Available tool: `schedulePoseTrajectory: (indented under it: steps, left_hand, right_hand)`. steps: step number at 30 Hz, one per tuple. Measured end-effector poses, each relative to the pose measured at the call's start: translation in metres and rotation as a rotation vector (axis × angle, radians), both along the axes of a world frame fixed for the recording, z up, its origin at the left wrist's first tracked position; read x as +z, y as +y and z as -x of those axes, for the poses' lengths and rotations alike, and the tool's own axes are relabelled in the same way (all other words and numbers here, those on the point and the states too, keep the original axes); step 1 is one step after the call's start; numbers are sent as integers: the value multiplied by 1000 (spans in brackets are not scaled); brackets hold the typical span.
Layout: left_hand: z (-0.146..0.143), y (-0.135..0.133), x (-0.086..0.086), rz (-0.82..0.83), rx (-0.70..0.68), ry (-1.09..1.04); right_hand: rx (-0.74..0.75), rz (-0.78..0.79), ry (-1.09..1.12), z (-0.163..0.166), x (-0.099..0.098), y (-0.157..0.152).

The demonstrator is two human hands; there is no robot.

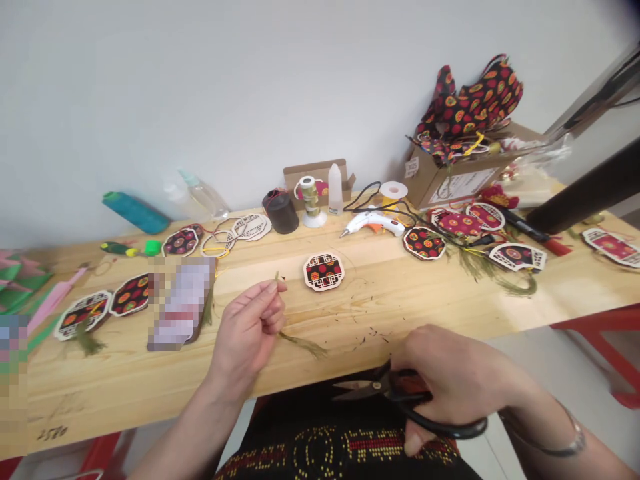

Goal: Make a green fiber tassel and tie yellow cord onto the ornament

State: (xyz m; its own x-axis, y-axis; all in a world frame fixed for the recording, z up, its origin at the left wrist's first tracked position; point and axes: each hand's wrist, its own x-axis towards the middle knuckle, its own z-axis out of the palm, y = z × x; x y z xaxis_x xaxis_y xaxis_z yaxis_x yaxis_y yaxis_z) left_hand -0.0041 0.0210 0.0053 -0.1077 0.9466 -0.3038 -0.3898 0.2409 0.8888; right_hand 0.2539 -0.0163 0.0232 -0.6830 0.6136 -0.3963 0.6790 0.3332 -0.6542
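Observation:
Pinched between the thumb and fingers of my left hand (253,320) is an olive-green tassel (305,345). Its short tip pokes out above the fingertips and its strands trail out below, over the wood. My right hand (445,370) grips black-handled scissors (383,389) near the table's front edge, above my lap. Their blades point left and stand slightly apart, away from the tassel. Beyond my left hand, a wooden-framed ornament (324,272) with dark patterned fabric lies flat on the table.
Dark scraps (373,333) litter the wooden table (300,373). Behind stand a white glue gun (377,221) with its cord, a black thread spool (281,212), a bottle (335,190) and a cardboard box (450,175) of fabric. A phone (183,303) and finished-looking ornaments (85,315) lie left.

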Motion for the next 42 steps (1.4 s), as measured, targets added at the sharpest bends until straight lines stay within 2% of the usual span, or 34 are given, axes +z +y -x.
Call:
schedulePoseTrajectory:
  steps: [2, 4, 6, 9, 13, 18, 21, 24, 32, 35, 38, 40, 42]
  left_hand:
    - [1, 0, 0, -2, 3, -4]
    - [1, 0, -1, 3, 5, -6]
    - [0, -1, -2, 4, 0, -5]
    - [-4, -2, -4, 6, -18, -3]
    - [-8, -5, -7, 15, -53, -12]
    - [-16, -8, -10, 38, -104, -26]
    - [-21, -11, -10, 57, -137, -30]
    - [-24, -14, -9, 70, -149, -24]
    - [-23, -16, -10, 90, -169, -19]
    - [-25, -15, -12, 95, -177, -7]
    - [-27, -16, -14, 97, -183, 29]
    - [-29, -16, -15, 101, -217, 36]
    - [-31, -17, -16, 119, -251, 14]
  right_hand:
    - [-74, -95, -72, -13, 3, -3]
    - [-222, -224, -188, -29, 1, -2]
    - [-362, -346, -348, -47, -8, 2]
    - [-440, -474, -486, -70, -24, 9]
    - [-449, -589, -437, -79, -34, 11]
    - [-458, -870, -206, -39, -30, 21]
    - [-389, -847, -19, -4, -34, 36]
    - [-359, -814, 14, 18, -42, 49]
    - [-323, -776, 70, 29, -56, 59]
    - [-429, -760, 212, 31, -52, 55]
    - [-654, -744, 364, 39, -45, 46]
    - [-770, -803, 409, 49, -41, 38]
    - [-780, -920, 403, 61, -39, 29]
